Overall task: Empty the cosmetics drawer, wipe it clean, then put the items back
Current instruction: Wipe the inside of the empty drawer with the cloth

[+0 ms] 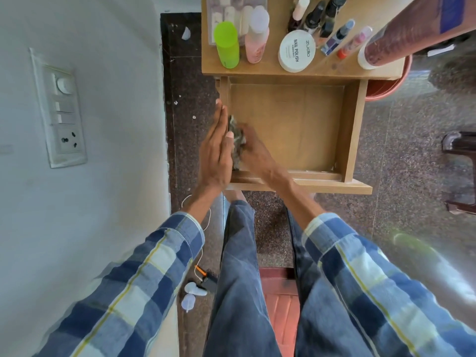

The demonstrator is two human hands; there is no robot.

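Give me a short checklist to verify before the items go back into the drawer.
1. Drawer pulled out and emptied: ok.
2. Cloth out of the drawer: not ok, right hand holds it at the left wall.
3. Left hand free: ok, flat on the wall's outside.
4. Floor wiped clean: cannot tell.
5. Items waiting on the tabletop, like the nail polish tub and green bottle: ok.

The right hand (pixel 251 148) is motion-blurred, so its grip on the wiping cloth (pixel 237 140) cannot be read, and the left hand (pixel 216 148) covers the cloth's near edge. The top edge cuts off the dark nail polish bottles (pixel 319 16) and the clear packet (pixel 231 9). A big brown cylinder (pixel 412 29) runs off at the upper right.
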